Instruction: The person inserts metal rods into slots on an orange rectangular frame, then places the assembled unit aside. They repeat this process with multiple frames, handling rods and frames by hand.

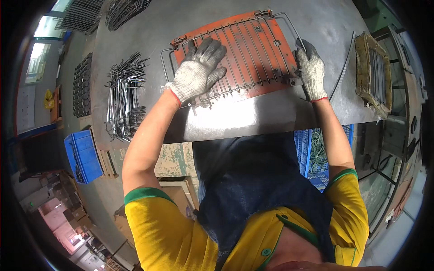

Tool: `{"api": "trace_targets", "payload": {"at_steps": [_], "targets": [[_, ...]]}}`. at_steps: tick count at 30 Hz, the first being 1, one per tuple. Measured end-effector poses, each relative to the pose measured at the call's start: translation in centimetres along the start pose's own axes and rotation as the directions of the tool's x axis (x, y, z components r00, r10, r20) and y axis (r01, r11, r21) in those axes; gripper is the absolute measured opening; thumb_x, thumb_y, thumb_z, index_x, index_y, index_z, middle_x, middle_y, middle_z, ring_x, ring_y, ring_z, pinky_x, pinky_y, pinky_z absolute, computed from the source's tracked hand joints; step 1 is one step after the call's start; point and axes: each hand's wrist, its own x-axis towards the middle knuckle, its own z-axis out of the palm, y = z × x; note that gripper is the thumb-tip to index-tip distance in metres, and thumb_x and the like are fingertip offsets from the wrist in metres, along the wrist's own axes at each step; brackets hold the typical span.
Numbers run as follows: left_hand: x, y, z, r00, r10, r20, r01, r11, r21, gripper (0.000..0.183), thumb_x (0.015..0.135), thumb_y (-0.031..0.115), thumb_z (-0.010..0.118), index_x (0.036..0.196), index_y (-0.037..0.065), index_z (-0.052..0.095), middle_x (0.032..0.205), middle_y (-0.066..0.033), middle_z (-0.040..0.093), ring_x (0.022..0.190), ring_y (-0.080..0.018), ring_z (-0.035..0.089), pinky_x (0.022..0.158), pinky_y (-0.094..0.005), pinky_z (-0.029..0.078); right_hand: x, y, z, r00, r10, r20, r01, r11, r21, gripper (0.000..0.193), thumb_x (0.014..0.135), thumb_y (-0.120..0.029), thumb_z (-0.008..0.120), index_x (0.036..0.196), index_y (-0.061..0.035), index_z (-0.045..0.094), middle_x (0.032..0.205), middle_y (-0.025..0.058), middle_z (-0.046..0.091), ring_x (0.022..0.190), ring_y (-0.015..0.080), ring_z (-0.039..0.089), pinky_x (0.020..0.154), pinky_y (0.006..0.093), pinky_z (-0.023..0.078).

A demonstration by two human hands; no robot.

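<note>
An orange-red metal plate point(244, 58) lies on the grey metal table in front of me, its left end turned toward me. Thin parallel metal rods point(233, 38) span it, forming a grid within a wire frame. My left hand point(197, 70), in a white knit glove with dark-coated fingers, rests flat on the grid's left part, fingers outstretched. At the right end a bent wire handle point(287, 23) sticks out past the plate. My right hand point(311, 67), gloved the same way, closes on that wire's near end. Another bent wire point(163, 63) juts from the left end.
A pile of loose metal rods point(126, 97) lies at the table's left, and more rods point(124, 11) at the far left. A worn box of rods point(374, 74) stands at the right edge. One long thin rod point(342, 67) lies near it. Blue crates point(83, 156) sit below table level.
</note>
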Motion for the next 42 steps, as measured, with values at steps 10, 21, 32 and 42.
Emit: {"api": "trace_targets", "payload": {"at_steps": [10, 21, 32, 42], "targets": [[-0.7, -1.1, 1.1, 0.997, 0.02, -0.08, -0.018, 1.0, 0.025, 0.057, 0.1, 0.04, 0.052, 0.146, 0.007, 0.046, 0.153, -0.0206, 0.042, 0.147, -0.0391, 0.035, 0.121, -0.0618, 0.02, 0.6, 2.0, 0.4, 0.994, -0.105, -0.027, 0.103, 0.993, -0.066, 0.036, 0.1, -0.021, 0.056, 0.133, -0.0103, 0.062, 0.093, 0.0076, 0.071, 0.069, 0.0121, 0.065, 0.057, 0.0294, 0.053], [-1.3, -0.8, 1.1, 0.993, -0.058, -0.1, 0.071, 0.988, 0.136, 0.061, 0.098, 0.046, 0.052, 0.143, 0.004, 0.049, 0.148, -0.0164, 0.047, 0.146, -0.0355, 0.035, 0.12, -0.064, 0.019, 0.5, 1.9, 0.3, 0.994, -0.113, -0.015, 0.112, 0.992, -0.065, 0.036, 0.1, -0.021, 0.055, 0.134, -0.0102, 0.061, 0.09, 0.0076, 0.07, 0.068, 0.0127, 0.064, 0.056, 0.0301, 0.052], [-0.5, -0.8, 1.4, 0.997, -0.029, -0.077, 0.038, 0.992, 0.117, 0.06, 0.1, 0.043, 0.05, 0.147, 0.006, 0.047, 0.154, -0.021, 0.042, 0.148, -0.0386, 0.032, 0.123, -0.057, 0.017, -0.2, 0.2, 0.2, 1.0, -0.019, -0.008, 0.019, 1.0, 0.005, 0.036, 0.1, -0.022, 0.055, 0.133, -0.0106, 0.062, 0.088, 0.0078, 0.07, 0.069, 0.014, 0.065, 0.058, 0.0315, 0.053], [-3.4, 2.3, -0.5, 0.971, -0.161, -0.175, 0.145, 0.984, -0.102, 0.046, 0.091, 0.035, 0.064, 0.124, 0.003, 0.06, 0.131, -0.017, 0.059, 0.128, -0.036, 0.053, 0.108, -0.0596, 0.035, -0.1, -0.6, 0.3, 0.999, 0.041, 0.019, -0.04, 0.997, -0.065, 0.042, 0.099, -0.026, 0.056, 0.138, -0.0117, 0.058, 0.088, 0.0141, 0.07, 0.064, 0.0204, 0.067, 0.059, 0.0374, 0.054]]}}
